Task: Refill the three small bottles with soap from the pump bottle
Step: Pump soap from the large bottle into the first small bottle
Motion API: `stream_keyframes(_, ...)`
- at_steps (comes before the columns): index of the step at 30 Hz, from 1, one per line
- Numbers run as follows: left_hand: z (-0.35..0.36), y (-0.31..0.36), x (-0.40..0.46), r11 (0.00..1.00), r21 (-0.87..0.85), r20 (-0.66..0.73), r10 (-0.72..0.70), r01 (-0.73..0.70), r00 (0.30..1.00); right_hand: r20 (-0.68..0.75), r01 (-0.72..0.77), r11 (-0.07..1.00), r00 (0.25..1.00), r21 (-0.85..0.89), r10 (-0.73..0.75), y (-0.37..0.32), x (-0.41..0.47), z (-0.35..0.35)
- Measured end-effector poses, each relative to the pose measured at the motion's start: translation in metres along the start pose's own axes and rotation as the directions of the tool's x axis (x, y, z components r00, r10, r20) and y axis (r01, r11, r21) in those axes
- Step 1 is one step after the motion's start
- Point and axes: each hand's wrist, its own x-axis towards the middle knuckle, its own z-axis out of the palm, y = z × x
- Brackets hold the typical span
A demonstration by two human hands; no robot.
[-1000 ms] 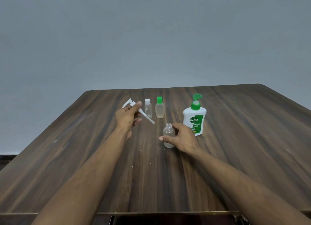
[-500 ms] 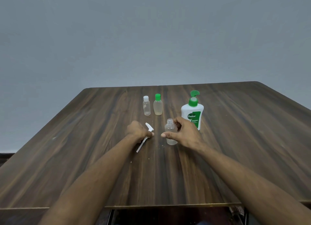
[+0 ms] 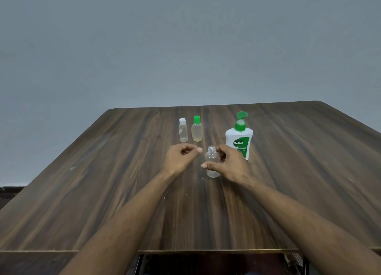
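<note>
A small clear bottle (image 3: 211, 159) with no cap stands mid-table, and my right hand (image 3: 231, 166) grips it from the right, thumb across its front. My left hand (image 3: 181, 159) hovers just left of the bottle's neck, fingers curled and thumb against forefinger; nothing shows in it. The white spray top is out of sight. Behind stand a clear bottle with a white cap (image 3: 183, 131) and a yellowish bottle with a green cap (image 3: 197, 130), side by side. The white Dettol pump bottle (image 3: 239, 139) with a green pump stands right of my right hand.
The dark wooden table (image 3: 103, 182) runs to a grey wall behind. Its near edge lies under my forearms, with a dark gap below it.
My left hand brought the white spray top down from beside the back bottles to the table, then rose toward the open bottle's neck without it. My right hand stayed on the bottle.
</note>
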Motion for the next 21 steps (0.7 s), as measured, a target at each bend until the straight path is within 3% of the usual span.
stream_keyframes(2, 0.007, 0.007, -0.005, 1.000, -0.002, 0.212, -0.003, 0.003, 0.977, -0.009, 0.004, 1.000, 1.000, -0.006, -0.004, -0.002, 0.000, 0.000)
stream_keyframes(4, 0.017, 0.008, -0.006, 0.999, -0.042, 0.295, 0.007, 0.006, 0.955, -0.036, -0.019, 1.000, 0.999, -0.011, 0.019, -0.008, -0.001, -0.001)
stream_keyframes(9, 0.040, 0.007, -0.004, 0.988, -0.151, 0.177, -0.007, 0.034, 0.984, -0.030, -0.047, 0.999, 0.998, 0.009, 0.047, -0.010, -0.005, -0.012)
stream_keyframes(14, 0.046, 0.011, 0.003, 0.988, -0.098, 0.157, 0.136, -0.121, 0.978, 0.045, 0.080, 0.995, 0.996, -0.050, -0.078, -0.001, -0.006, -0.044)
stream_keyframes(17, 0.047, 0.019, 0.008, 0.985, -0.024, 0.144, 0.172, -0.171, 0.974, -0.184, 0.007, 1.000, 0.983, -0.022, -0.011, 0.003, 0.000, -0.064)
stream_keyframes(21, 0.051, 0.031, 0.014, 0.977, 0.048, 0.109, 0.202, -0.208, 0.973, -0.464, -0.011, 0.998, 0.885, 0.062, 0.039, -0.005, 0.021, -0.102)
